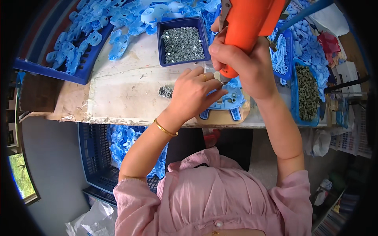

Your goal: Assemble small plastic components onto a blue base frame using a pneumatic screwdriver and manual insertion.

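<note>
My right hand [252, 65] is wrapped round an orange power screwdriver [252, 21], which points down with its tip at a blue plastic part [233, 102]. That part rests on a tan board [245, 115] near the table's front edge, two blue legs toward me. My left hand [195, 90] reaches over the part's left side, thumb and forefinger close together beside the screwdriver tip. Whatever its fingers pinch is too small or hidden to make out. Left of this hand lies a small heap of metal pieces [165, 92], partly covered by it.
A dark blue tray [185, 63] holds small metal washers. Blue plastic parts fill a basket [76, 76] at far left and a crate [87, 157] below the table. At right stand a tray [289, 72] of blue pieces and a bin [296, 106] of screws.
</note>
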The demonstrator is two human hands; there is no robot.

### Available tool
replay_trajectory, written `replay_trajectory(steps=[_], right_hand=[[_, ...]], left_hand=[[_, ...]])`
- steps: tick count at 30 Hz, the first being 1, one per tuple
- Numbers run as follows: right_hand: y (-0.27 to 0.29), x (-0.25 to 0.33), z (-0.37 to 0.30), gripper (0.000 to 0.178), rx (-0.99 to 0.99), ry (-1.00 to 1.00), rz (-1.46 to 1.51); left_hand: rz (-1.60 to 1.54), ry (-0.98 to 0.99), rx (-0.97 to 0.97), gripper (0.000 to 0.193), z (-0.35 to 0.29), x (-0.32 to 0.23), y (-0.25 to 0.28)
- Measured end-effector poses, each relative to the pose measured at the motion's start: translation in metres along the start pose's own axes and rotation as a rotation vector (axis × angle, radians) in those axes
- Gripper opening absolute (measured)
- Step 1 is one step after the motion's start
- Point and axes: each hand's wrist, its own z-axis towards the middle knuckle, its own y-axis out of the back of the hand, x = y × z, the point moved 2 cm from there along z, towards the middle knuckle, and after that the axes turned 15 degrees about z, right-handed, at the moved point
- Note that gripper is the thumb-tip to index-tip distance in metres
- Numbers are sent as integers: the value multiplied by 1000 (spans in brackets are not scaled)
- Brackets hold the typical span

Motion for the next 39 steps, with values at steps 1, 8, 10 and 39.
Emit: replay_trajectory(steps=[1,8,10,39], right_hand=[[0,-1,-1,29,-5,8,18],[2,-6,-9,29,-17,-6,68],[3,-10,-11,29,-1,-14,6],[-5,-80,-36,13,-162,96,-1]], left_hand=[[-3,2,3,17,-1,-1,0],[-21,16,17,19,-9,-8,-4],[-19,21,39,19,-11,-10,-1],[110,224,343,86,-47,-5,-5]])
